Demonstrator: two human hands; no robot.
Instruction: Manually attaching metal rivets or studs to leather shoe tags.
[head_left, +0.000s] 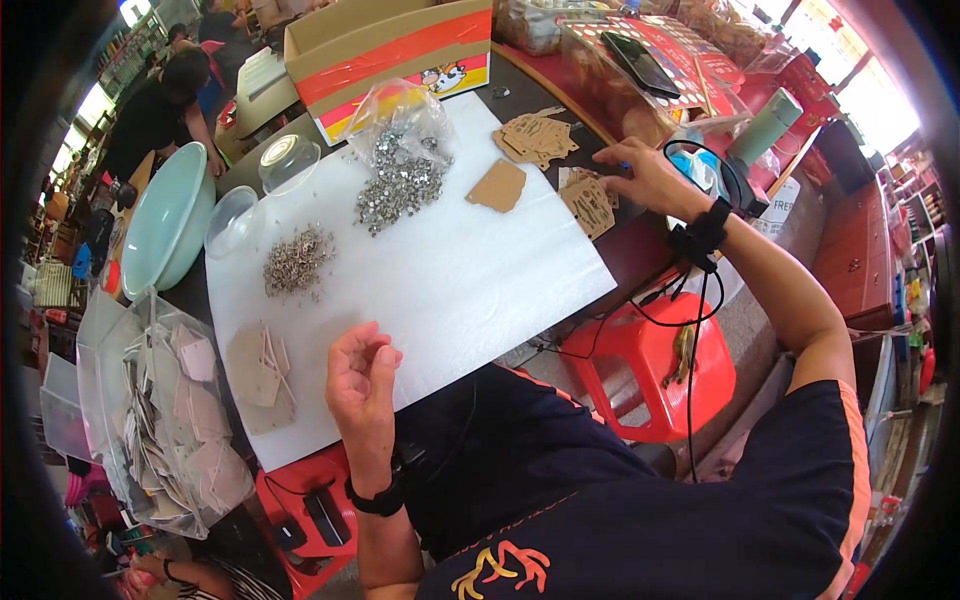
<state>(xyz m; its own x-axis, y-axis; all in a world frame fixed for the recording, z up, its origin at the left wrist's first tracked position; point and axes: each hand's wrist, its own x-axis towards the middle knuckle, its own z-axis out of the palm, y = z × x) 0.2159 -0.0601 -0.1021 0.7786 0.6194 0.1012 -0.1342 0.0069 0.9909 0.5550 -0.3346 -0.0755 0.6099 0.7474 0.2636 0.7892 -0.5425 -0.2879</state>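
Note:
Over the front of a white foam sheet (480,270), my left hand (362,395) is raised with loosely curled fingers and the thumb apart; I see nothing in it. My right hand (655,180) reaches to the table's right side, fingers apart beside a stack of printed brown cards (588,205). Whether its fingertips touch the cards is unclear. More brown cards (535,138) are piled behind, and a single plain brown card (497,186) lies on the sheet. Small silvery metal pieces (400,185) spill from a clear plastic bag (408,110). Another heap of small brownish metal pieces (298,262) lies to their left.
Pale cards (262,375) lie at the sheet's left, by a clear bag of similar cards (180,420). Clear bowls (288,162), a pale green basin (170,222) and a cardboard box (390,55) stand behind. A red stool (655,365) and black cables (690,320) are at right.

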